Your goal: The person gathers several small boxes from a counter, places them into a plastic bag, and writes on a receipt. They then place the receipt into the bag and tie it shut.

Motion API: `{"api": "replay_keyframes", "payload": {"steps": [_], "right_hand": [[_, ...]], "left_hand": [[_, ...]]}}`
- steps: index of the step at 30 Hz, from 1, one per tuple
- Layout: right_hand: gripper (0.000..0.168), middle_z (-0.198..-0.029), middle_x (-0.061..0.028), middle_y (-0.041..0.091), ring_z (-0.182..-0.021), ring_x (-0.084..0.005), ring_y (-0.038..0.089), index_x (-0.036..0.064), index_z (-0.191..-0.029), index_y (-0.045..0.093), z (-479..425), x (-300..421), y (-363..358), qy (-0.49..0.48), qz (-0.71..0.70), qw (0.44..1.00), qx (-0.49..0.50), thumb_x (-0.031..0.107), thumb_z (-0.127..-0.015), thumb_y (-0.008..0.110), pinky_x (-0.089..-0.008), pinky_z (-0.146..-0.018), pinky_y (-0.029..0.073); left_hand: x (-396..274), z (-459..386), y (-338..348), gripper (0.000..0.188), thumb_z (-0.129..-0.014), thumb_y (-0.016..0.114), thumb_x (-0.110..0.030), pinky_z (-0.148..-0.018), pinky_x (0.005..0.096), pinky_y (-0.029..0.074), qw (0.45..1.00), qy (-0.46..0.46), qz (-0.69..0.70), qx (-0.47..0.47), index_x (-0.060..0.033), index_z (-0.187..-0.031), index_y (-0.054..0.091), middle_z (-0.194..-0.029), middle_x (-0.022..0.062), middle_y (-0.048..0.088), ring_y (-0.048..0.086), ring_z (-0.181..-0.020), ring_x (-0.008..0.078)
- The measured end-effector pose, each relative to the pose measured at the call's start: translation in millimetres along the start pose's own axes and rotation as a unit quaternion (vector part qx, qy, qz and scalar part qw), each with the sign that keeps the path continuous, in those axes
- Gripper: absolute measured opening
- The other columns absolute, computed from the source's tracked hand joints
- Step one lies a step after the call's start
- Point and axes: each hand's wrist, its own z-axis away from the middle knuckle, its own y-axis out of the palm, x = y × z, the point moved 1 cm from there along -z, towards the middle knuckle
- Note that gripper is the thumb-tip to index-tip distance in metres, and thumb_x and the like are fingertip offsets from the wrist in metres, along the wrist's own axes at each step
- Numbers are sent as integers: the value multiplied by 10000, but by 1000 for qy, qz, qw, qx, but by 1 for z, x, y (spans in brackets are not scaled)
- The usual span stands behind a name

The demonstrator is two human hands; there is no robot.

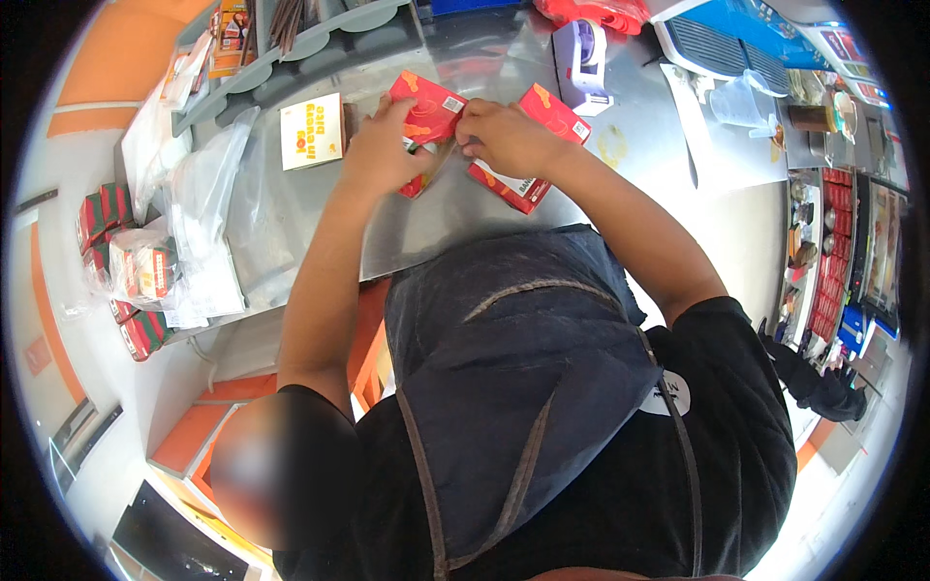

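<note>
A red printed carton (430, 102) is between my hands over the steel counter (429, 240). My left hand (385, 149) grips its left side, fingers on top and thumb lower down near the front. At its right corner, the bent fingers of my right hand (505, 138) pinch the edge. Under my right hand and wrist lies a second red carton (556, 112), partly hidden, with a white panel and writing on its near part. Just left of my left hand sits a white box with yellow lettering (311, 132).
A tape dispenser (581, 65) stands behind the second carton. To the right are a knife (685, 120) and a clear plastic jug (737, 102). Clear plastic bags (211, 189) and red-green packs (145, 334) are at left, below a grey divided rack (290, 62).
</note>
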Motion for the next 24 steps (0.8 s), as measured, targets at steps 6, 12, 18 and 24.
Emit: {"api": "replay_keyframes", "payload": {"steps": [6,12,18,24], "right_hand": [[194,-1112,-115,612,-1066,-328,587,63,-1079,630,0,9,1,-32,-3,999,-29,153,-918,571,-422,-902,498],[245,-1147,-108,613,-1068,-322,592,88,-1138,635,-11,11,11,82,20,994,-66,189,-932,548,-417,-907,498],[214,-1157,-91,586,-1052,-298,603,124,-1074,683,-35,35,26,-75,14,997,-22,188,-897,580,-401,-904,499],[174,-1062,-87,602,-1002,-271,609,112,-1003,702,-63,52,33,-91,13,990,-102,140,-846,633,-408,-861,492]], "left_hand": [[26,-16,-36,638,-799,686,-209,-837,334,534,944,-36,304,123,-93,-1390,474,-1192,124,642,640,-1031,224],[49,-21,-51,527,-909,575,-161,-965,309,474,822,-83,545,141,-13,-1397,442,-1244,69,578,583,-1110,161],[58,-22,-47,537,-907,574,-167,-975,318,467,808,-74,564,156,-12,-1402,433,-1259,78,576,579,-1123,163],[61,-22,-50,529,-904,589,-169,-943,311,476,809,-91,560,155,-13,-1388,446,-1242,63,589,582,-1107,160]]}}
